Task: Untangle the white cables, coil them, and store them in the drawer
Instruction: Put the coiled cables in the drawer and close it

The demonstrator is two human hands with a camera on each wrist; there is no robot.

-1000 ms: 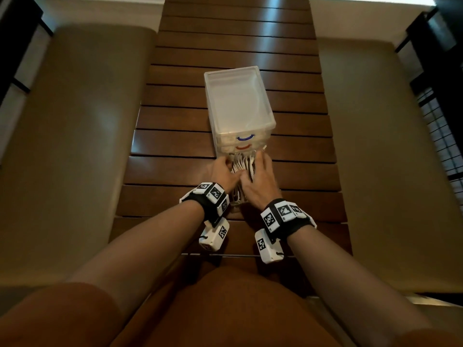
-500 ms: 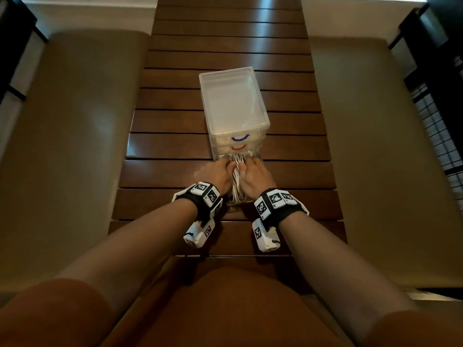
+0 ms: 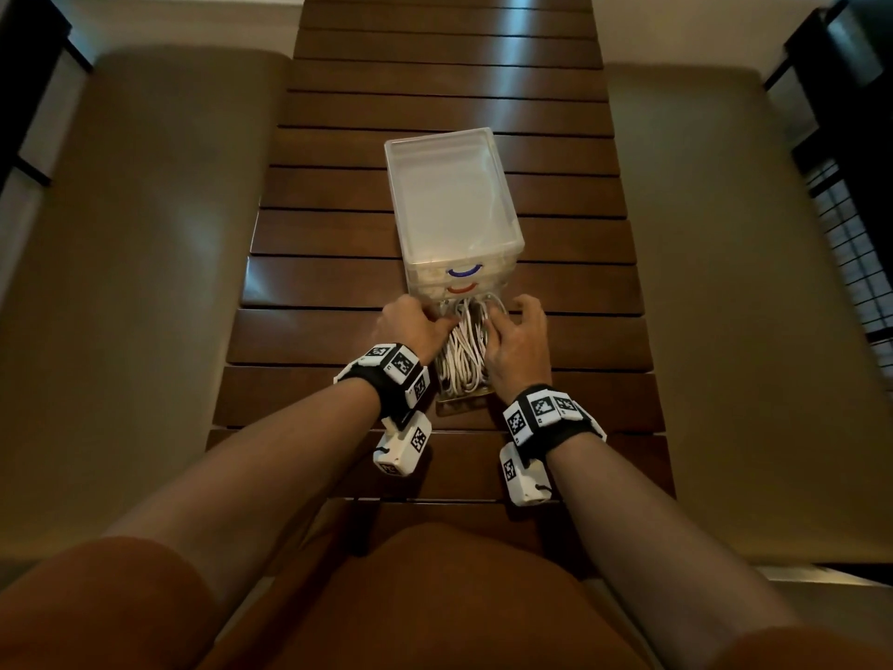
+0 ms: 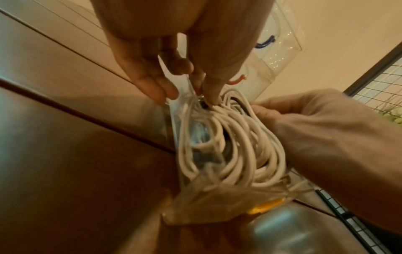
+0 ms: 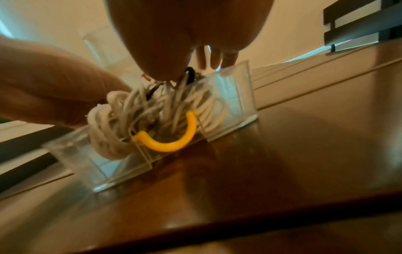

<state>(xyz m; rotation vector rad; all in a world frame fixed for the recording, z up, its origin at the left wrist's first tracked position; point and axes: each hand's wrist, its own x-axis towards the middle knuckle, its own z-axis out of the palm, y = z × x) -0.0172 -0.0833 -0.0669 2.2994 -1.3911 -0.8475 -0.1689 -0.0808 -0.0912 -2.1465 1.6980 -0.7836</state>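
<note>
A bundle of coiled white cables (image 3: 463,353) (image 4: 228,146) (image 5: 135,110) lies in a clear drawer (image 3: 465,404) (image 5: 230,96) with a yellow handle (image 5: 174,137), pulled out of the clear drawer unit (image 3: 449,195). My left hand (image 3: 416,326) (image 4: 189,96) is at the drawer's left wall, thumb pressing down on the cables, fingers straight along the outside. On the right side my right hand (image 3: 517,338) (image 5: 195,68) presses the bundle with its thumb, fingers reaching over the right wall. The cable ends are hidden in the bundle.
The unit stands mid-way along a dark slatted wooden table (image 3: 338,282); two closed drawers with blue and red handles sit above the open one. Padded benches (image 3: 145,282) (image 3: 749,282) run along both sides. A wire grid panel (image 3: 850,244) is at the far right.
Both hands have moved apart from over the bundle to the drawer's sides. More of the white cables now shows between them, lying lower in the drawer.
</note>
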